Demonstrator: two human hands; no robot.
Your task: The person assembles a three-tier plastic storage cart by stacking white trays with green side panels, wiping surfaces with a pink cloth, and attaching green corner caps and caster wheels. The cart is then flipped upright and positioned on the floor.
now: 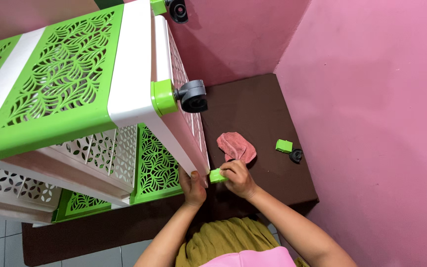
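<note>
The person's right hand is curled, not flat: the fingers bend inward and the fingertips pinch a small green plastic socket piece. This piece sits right at the lower corner of the plastic drawer cabinet, which lies tipped on its side with its base toward the camera. The hand grasps the piece firmly from the right side, and the piece touches the white corner edge of the cabinet.

The left hand is on the other side of the same corner. Its fingers are closed loosely around the white edge of the cabinet, with the thumb pointing up, so it holds the frame there. How tight this grip is cannot be seen well, because the hand is partly behind the edge.

Higher on the cabinet a grey caster wheel is already set in a green corner socket, and another wheel shows at the top of the picture.

On the brown mat, just above the right hand, lies a crumpled pink cloth. Further to the right are a loose green socket piece and a loose black caster wheel, just beside each other, near the pink wall
</note>
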